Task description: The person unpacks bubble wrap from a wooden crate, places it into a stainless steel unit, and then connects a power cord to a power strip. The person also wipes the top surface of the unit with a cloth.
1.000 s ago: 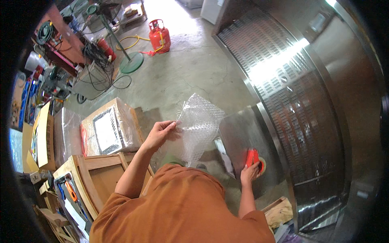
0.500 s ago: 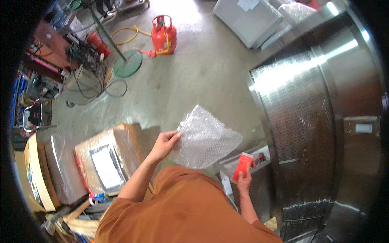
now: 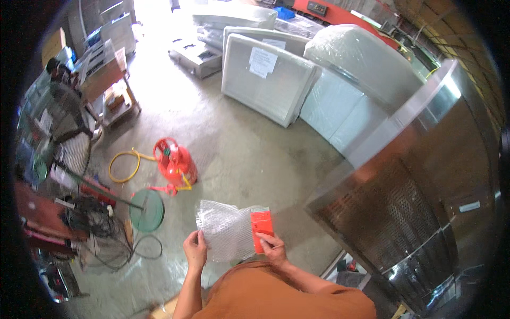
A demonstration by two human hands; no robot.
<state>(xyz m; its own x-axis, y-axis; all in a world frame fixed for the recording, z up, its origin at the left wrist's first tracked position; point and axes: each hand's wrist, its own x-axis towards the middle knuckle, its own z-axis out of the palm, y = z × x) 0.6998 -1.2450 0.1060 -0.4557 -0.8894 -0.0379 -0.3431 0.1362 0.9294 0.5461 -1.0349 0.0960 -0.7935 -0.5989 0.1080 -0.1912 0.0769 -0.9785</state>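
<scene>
A clear piece of bubble wrap (image 3: 227, 229) hangs in front of me, its left edge pinched between the thumb and fingers of my left hand (image 3: 195, 250). My right hand (image 3: 273, 249) grips a flat red packet (image 3: 262, 223) with the thumb over its face. The packet lies against the right side of the bubble wrap and overlaps it. Whether my right fingers also hold the wrap behind the packet cannot be made out.
A red gas cylinder (image 3: 176, 164) with a yellow hose stands ahead on the left, beside a green round stand base (image 3: 146, 210). Wrapped panels (image 3: 268, 80) lean farther off. A large steel unit (image 3: 393, 212) rises on my right. At far left a person (image 3: 61, 72) is partly visible.
My right hand has brought the red packet up from the right to the bubble wrap. The view has tilted up, showing more of the far floor; the boxes at lower left have mostly left the picture.
</scene>
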